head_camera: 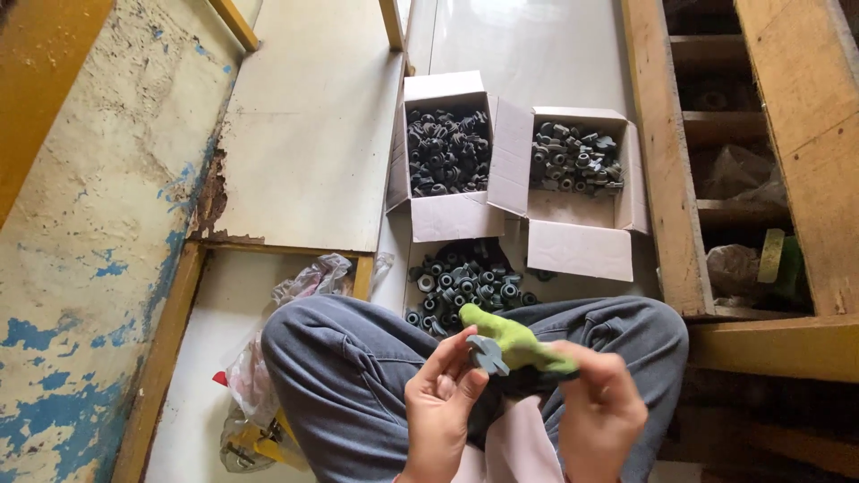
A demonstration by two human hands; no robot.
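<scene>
Head view, looking down at the lap. Left hand (440,407) pinches a small grey plastic part (488,354) between thumb and fingertips; the part sits at the tips of that hand, up and to the right of the palm. Right hand (601,411) grips one end of a green cloth (519,342), fingers curled round it. The cloth's long axis runs from the right hand up-left toward the part, and its free end touches or overlaps the part; can't tell which exactly. So the part lies left of the right hand, w/ the cloth bridging the two. Left hand is the nearer one to the part, since it's holding it.

Materials: part looks like hard moulded plastic, matte grey, flanged w/ ribs or notches; blurred, so no finer detail. Cloth is soft, fuzzy, bright yellow-green, bunched.

Around: person sits cross-legged in grey-blue trousers (358,367) on a pale floor (304,134). Just past the knees, a loose pile of similar dark round parts (465,282) on the floor. Beyond that, two open cardboard boxes side by side, touching: left box (445,215) full of black parts, right box (580,246) partly filled w/ grey ones. Clear plastic bags (309,282) by the left knee. Wooden frame (667,179) at right, peeling blue-and-cream wall (89,224) at left.
</scene>
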